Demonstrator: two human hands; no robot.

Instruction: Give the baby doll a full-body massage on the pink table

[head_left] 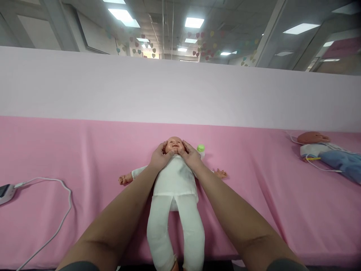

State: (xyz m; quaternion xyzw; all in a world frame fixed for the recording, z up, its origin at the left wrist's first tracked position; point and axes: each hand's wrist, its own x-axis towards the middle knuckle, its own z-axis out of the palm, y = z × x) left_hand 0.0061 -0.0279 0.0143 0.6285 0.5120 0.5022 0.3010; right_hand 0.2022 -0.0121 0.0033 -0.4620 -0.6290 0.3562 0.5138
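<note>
A baby doll (175, 177) in a white top and white trousers lies on its back, its head away from me and its legs towards me. My left hand (160, 155) cups one side of the doll's head, thumb at the chin and fingers beside the ear. On the other side, my right hand (192, 155) mirrors it, so both hands are closed around the head. The doll's arms stretch out sideways beneath my forearms. Just beyond my right hand stands a small clear bottle with a green cap (200, 147).
Pink cloth (98, 150) covers the table. At the left lies a white device (7, 193) with a cable (70, 199). A second doll (338, 160) in blue and white, with thin tubing, lies far right. Behind rises a white panel (169, 92) with glass above.
</note>
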